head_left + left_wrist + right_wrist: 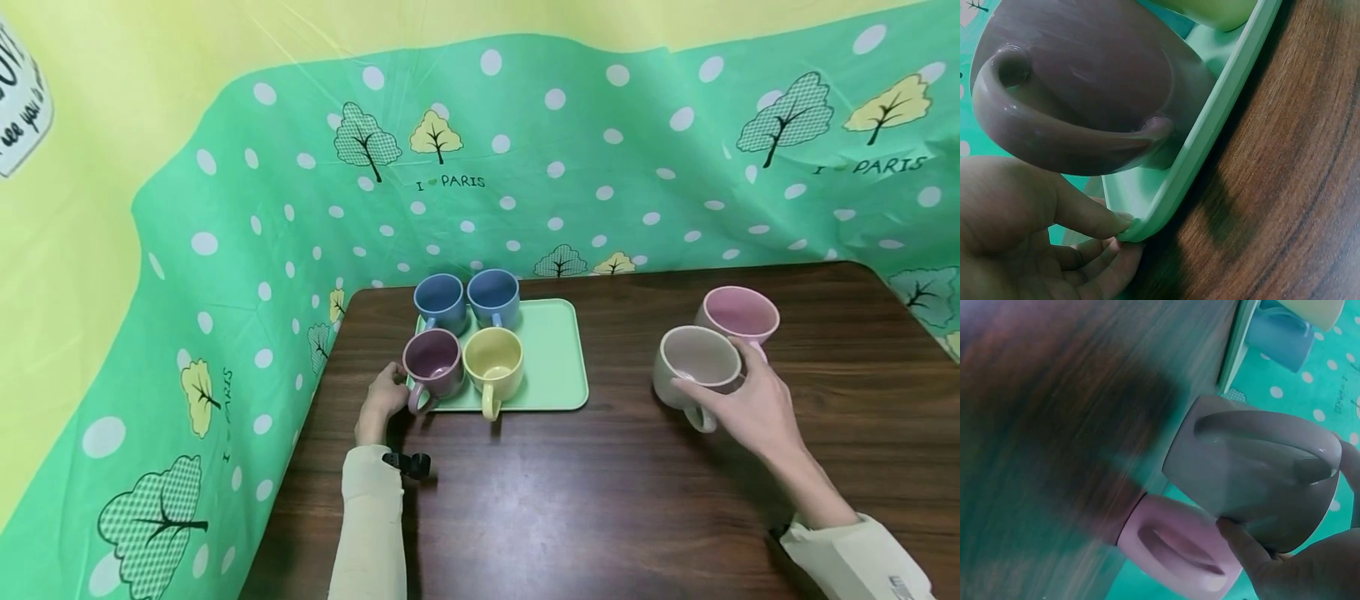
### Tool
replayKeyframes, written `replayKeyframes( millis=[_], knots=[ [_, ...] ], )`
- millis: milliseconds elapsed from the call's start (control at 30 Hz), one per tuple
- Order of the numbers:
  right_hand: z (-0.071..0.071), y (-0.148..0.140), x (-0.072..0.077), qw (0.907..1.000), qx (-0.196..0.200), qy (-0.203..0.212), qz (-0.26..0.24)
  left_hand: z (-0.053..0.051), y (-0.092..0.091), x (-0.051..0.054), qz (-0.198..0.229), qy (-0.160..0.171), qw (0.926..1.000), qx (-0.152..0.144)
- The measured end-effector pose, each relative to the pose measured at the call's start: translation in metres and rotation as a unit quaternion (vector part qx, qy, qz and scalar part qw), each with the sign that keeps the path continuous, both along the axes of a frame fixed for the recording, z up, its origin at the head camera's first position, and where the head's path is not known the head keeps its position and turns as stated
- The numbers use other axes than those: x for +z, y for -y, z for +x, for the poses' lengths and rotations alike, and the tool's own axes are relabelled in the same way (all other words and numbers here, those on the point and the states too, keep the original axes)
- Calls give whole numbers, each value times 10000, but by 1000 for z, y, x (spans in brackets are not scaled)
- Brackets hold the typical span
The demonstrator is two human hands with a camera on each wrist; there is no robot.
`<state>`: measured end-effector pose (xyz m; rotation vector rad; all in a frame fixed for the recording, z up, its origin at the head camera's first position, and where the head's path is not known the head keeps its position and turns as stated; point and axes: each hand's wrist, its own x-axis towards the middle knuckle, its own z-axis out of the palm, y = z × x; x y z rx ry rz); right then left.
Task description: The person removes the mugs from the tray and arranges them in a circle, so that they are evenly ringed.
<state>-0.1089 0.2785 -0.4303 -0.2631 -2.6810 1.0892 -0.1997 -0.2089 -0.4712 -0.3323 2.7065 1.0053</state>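
My left hand pinches the near left corner of a light green tray, thumb on the rim and fingers beneath, as the left wrist view shows. Beside that hand a purple mug stands on the tray. A yellow mug is to its right, with two blue mugs behind them. On the right, my right hand grips a grey mug around its sides, handle toward me. In the right wrist view the grey mug is raised off the table. A pink mug stands just behind it.
The dark wooden table carries everything. Green and yellow printed cloth hangs along its back and left side. Bare tray surface shows right of the yellow mug, and bare wood lies between tray and grey mug.
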Motion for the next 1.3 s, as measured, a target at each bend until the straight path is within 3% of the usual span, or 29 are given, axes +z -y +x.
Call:
replayKeyframes(
  millis=[233, 467, 800, 1033, 1300],
  knots=[
    [10, -6, 0, 9988, -384, 300, -43, -1, -1, 2, 53, 25, 10000, 68],
    [17, -9, -2, 9973, -581, 395, -188, -3, 2, 2, 188, 22, 9998, -61],
    [22, -10, -6, 9956, -865, 273, -252, -2, 1, -2, 94, 30, 9999, -22],
    [25, -13, -7, 9946, -986, 223, -233, -1, 2, 0, 139, 10, 9999, -23],
    [24, -17, -9, 9949, -978, 156, -197, -1, 3, -1, 98, 27, 9999, -27]
  ],
)
